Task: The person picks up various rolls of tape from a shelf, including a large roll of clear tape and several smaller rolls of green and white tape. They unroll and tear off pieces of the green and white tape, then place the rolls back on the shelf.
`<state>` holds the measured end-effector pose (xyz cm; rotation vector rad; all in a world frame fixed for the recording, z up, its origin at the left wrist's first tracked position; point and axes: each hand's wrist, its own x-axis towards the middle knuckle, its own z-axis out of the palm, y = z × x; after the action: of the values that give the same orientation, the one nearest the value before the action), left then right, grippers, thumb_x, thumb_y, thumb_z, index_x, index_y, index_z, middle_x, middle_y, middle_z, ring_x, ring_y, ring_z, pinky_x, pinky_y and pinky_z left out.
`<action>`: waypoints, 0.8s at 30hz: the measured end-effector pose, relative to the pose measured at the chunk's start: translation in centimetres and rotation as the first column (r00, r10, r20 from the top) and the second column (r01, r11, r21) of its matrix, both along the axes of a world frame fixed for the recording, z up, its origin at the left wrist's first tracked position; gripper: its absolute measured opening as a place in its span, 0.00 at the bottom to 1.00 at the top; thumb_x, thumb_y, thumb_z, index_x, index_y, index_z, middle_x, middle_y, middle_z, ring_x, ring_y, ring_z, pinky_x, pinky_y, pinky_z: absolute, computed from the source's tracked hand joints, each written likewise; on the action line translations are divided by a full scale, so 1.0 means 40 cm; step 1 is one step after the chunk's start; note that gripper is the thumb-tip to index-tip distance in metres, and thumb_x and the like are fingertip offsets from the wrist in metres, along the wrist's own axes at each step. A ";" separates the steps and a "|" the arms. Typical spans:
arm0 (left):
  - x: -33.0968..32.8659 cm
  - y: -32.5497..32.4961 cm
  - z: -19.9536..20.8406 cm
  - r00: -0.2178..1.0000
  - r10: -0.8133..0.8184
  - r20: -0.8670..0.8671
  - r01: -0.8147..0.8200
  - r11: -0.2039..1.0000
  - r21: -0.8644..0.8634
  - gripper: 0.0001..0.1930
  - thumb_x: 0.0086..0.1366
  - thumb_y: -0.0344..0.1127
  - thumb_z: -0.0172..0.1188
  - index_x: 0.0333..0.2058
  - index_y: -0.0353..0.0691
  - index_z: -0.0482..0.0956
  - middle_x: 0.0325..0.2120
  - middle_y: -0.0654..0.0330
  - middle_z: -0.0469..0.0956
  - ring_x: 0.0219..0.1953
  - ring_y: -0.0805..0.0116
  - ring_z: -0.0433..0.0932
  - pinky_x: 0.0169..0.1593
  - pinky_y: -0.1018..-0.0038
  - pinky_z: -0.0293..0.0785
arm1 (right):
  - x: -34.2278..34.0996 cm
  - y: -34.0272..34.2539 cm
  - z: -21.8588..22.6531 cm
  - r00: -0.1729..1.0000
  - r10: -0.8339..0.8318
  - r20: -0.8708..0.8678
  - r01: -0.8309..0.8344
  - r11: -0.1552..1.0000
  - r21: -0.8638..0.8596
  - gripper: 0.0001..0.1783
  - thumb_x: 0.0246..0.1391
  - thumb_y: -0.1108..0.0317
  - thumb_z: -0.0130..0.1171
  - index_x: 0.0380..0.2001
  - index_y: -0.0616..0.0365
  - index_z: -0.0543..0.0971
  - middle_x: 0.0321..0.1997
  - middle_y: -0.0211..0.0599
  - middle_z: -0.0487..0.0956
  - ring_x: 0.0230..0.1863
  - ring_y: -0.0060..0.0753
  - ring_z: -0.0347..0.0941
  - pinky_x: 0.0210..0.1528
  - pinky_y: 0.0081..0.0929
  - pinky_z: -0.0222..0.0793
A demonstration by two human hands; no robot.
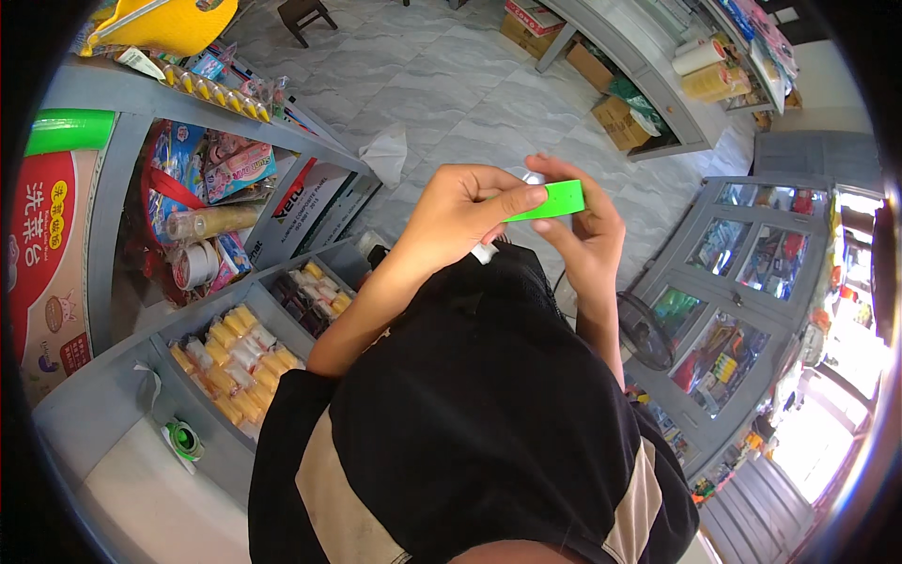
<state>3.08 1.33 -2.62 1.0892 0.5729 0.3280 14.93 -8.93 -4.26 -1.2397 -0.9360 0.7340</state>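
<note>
Both my hands are raised in front of my chest, close together. My left hand (474,207) pinches a flat, bright green strip (564,198) between thumb and fingers near its left end. My right hand (587,226) is curled behind and around the strip's right end, its thumb below and fingertips above. A small shiny, whitish piece (533,177) shows between the hands behind the strip. Under my left hand a bit of white material (484,252) sticks out. What my right fingers close on is mostly hidden.
At left, a grey compartment tray (122,376) holds several yellow and white wrapped packets (235,352) and a green roll (184,438). Shelves with packaged goods (225,174) rise behind it. A glass-door cabinet (723,282) and a fan (645,331) stand right; cardboard boxes (620,122) lie under a far counter.
</note>
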 end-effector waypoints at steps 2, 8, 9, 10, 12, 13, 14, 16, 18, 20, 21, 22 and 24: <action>-0.008 0.006 0.002 0.985 0.020 -0.170 0.014 0.980 0.197 0.16 0.50 0.43 0.63 0.26 0.32 0.77 0.10 0.66 0.69 0.13 0.82 0.64 0.16 0.85 0.56 | 0.001 -0.001 0.019 0.935 -0.074 0.348 0.109 0.991 -0.082 0.27 0.34 0.77 0.62 0.43 0.59 0.71 0.44 0.41 0.73 0.50 0.38 0.66 0.52 0.33 0.59; -0.018 0.012 0.007 0.970 0.048 -0.237 0.065 0.893 0.445 0.17 0.47 0.43 0.65 0.25 0.31 0.77 0.12 0.62 0.72 0.15 0.80 0.67 0.20 0.83 0.60 | 0.006 -0.010 0.059 0.763 -0.048 0.645 0.103 0.993 -0.049 0.21 0.31 0.80 0.62 0.36 0.63 0.75 0.38 0.42 0.75 0.42 0.33 0.71 0.40 0.26 0.69; -0.019 0.015 0.002 0.972 0.042 -0.231 0.064 0.900 0.432 0.17 0.47 0.43 0.65 0.25 0.31 0.77 0.12 0.62 0.72 0.15 0.79 0.67 0.20 0.82 0.61 | 0.008 -0.010 0.070 0.717 -0.024 0.697 0.080 0.996 -0.048 0.20 0.31 0.81 0.62 0.35 0.63 0.75 0.38 0.42 0.75 0.41 0.33 0.72 0.38 0.24 0.70; -0.020 0.016 -0.002 0.973 0.037 -0.226 0.062 0.906 0.419 0.17 0.47 0.43 0.65 0.25 0.31 0.77 0.12 0.63 0.73 0.16 0.79 0.67 0.21 0.82 0.61 | 0.009 -0.012 0.074 0.667 -0.001 0.745 0.056 0.997 -0.049 0.18 0.32 0.81 0.61 0.34 0.63 0.76 0.37 0.42 0.76 0.40 0.33 0.72 0.37 0.22 0.71; -0.021 0.020 0.006 0.979 -0.004 -0.203 0.075 0.937 0.342 0.16 0.47 0.40 0.65 0.26 0.31 0.77 0.12 0.63 0.73 0.15 0.80 0.66 0.20 0.83 0.60 | 0.008 -0.020 0.064 0.735 -0.036 0.677 0.094 0.994 -0.049 0.18 0.32 0.79 0.62 0.34 0.61 0.76 0.36 0.40 0.76 0.37 0.34 0.73 0.36 0.23 0.70; -0.022 0.022 0.011 0.982 -0.024 -0.190 0.082 0.949 0.303 0.15 0.48 0.39 0.65 0.27 0.32 0.77 0.13 0.64 0.72 0.15 0.81 0.66 0.20 0.84 0.59 | 0.008 -0.024 0.061 0.767 -0.053 0.640 0.112 0.992 -0.051 0.17 0.33 0.77 0.62 0.33 0.60 0.76 0.36 0.39 0.76 0.36 0.35 0.74 0.36 0.24 0.70; -0.026 0.032 0.014 0.983 -0.076 -0.165 0.118 0.957 0.266 0.13 0.49 0.37 0.64 0.29 0.32 0.76 0.13 0.65 0.73 0.15 0.83 0.66 0.20 0.85 0.58 | 0.012 -0.029 0.062 0.830 -0.048 0.556 0.103 0.992 -0.068 0.17 0.33 0.78 0.62 0.34 0.60 0.76 0.36 0.39 0.76 0.36 0.34 0.74 0.36 0.24 0.70; -0.034 0.054 0.020 0.978 -0.176 -0.109 0.195 0.962 0.192 0.10 0.52 0.32 0.61 0.32 0.34 0.74 0.15 0.67 0.73 0.16 0.85 0.65 0.19 0.88 0.57 | 0.019 -0.039 0.065 0.928 -0.038 0.370 0.080 0.992 -0.098 0.17 0.34 0.78 0.62 0.34 0.61 0.76 0.36 0.40 0.77 0.35 0.32 0.74 0.35 0.23 0.71; -0.034 0.056 0.027 0.981 -0.188 -0.044 0.193 0.970 0.148 0.10 0.52 0.31 0.60 0.32 0.33 0.74 0.16 0.66 0.73 0.16 0.85 0.66 0.19 0.88 0.57 | 0.018 -0.044 0.065 0.968 -0.026 0.249 0.045 0.996 -0.071 0.17 0.35 0.79 0.61 0.35 0.64 0.76 0.36 0.42 0.76 0.37 0.32 0.74 0.36 0.24 0.72; -0.033 0.058 0.028 0.981 -0.191 0.023 0.187 0.975 0.123 0.09 0.53 0.30 0.59 0.32 0.33 0.73 0.17 0.65 0.74 0.16 0.85 0.66 0.19 0.89 0.57 | 0.018 -0.048 0.063 0.993 -0.020 0.116 0.022 1.000 -0.018 0.17 0.36 0.80 0.61 0.35 0.66 0.75 0.37 0.45 0.76 0.38 0.34 0.74 0.37 0.25 0.72; -0.033 0.059 0.027 0.980 -0.189 0.057 0.181 0.976 0.120 0.09 0.53 0.30 0.59 0.32 0.32 0.73 0.18 0.64 0.74 0.16 0.84 0.67 0.19 0.89 0.58 | 0.018 -0.049 0.062 0.999 -0.019 0.045 0.018 1.000 0.020 0.17 0.36 0.81 0.61 0.36 0.68 0.74 0.37 0.47 0.76 0.39 0.36 0.74 0.38 0.26 0.72; -0.033 0.060 0.027 0.978 -0.186 0.091 0.175 0.978 0.117 0.09 0.53 0.30 0.59 0.32 0.32 0.73 0.19 0.64 0.74 0.17 0.84 0.67 0.19 0.89 0.58 | 0.020 -0.051 0.061 1.000 -0.015 -0.027 0.017 0.998 0.058 0.18 0.36 0.81 0.60 0.36 0.69 0.73 0.37 0.48 0.75 0.39 0.38 0.73 0.38 0.27 0.72; -0.035 0.061 0.037 0.974 -0.204 0.102 0.198 0.978 0.070 0.09 0.53 0.30 0.59 0.32 0.32 0.73 0.20 0.63 0.75 0.17 0.83 0.69 0.19 0.89 0.59 | 0.022 -0.052 0.058 0.996 0.003 -0.093 0.006 0.995 0.102 0.18 0.37 0.82 0.60 0.37 0.71 0.72 0.37 0.50 0.75 0.40 0.41 0.73 0.40 0.30 0.72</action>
<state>1.69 3.77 -1.14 1.1687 0.3541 0.2266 15.80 -11.00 -1.93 -1.1074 -0.8850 0.7285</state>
